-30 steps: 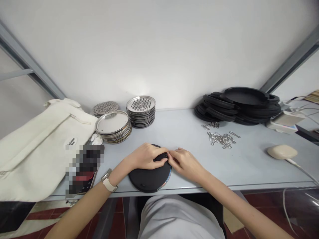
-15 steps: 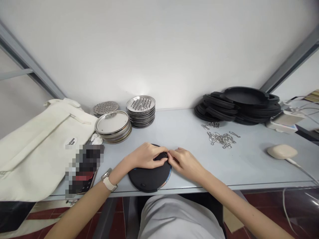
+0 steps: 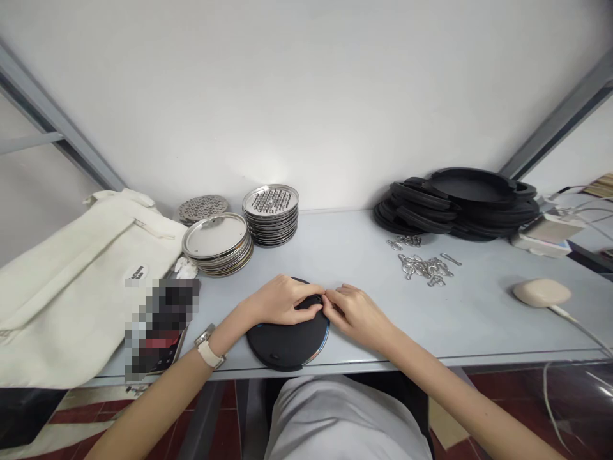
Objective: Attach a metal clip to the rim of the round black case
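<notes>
A black round cover [image 3: 287,345] lies flat at the table's front edge. A shiny, bluish metal rim shows along its right side, and a small dark slot or tab is near its lower left. My left hand [image 3: 282,301] rests over the cover's upper part, thumb and index finger pinched at its upper right edge. My right hand [image 3: 354,313] meets it there from the right, fingers closed on that same edge. Both sets of fingertips touch. Whatever small part lies between them is mostly hidden.
Stacks of metal discs [image 3: 215,237] and grater plates [image 3: 271,220] stand behind on the left. A white bag [image 3: 90,287] and a pixelated item [image 3: 160,332] lie further left. Metal clips [image 3: 424,267], black covers [image 3: 469,204] and a cream-coloured corded device [image 3: 541,292] sit right.
Almost nothing differs. The fingertips of both hands have shifted very slightly at the cover's upper right edge.
</notes>
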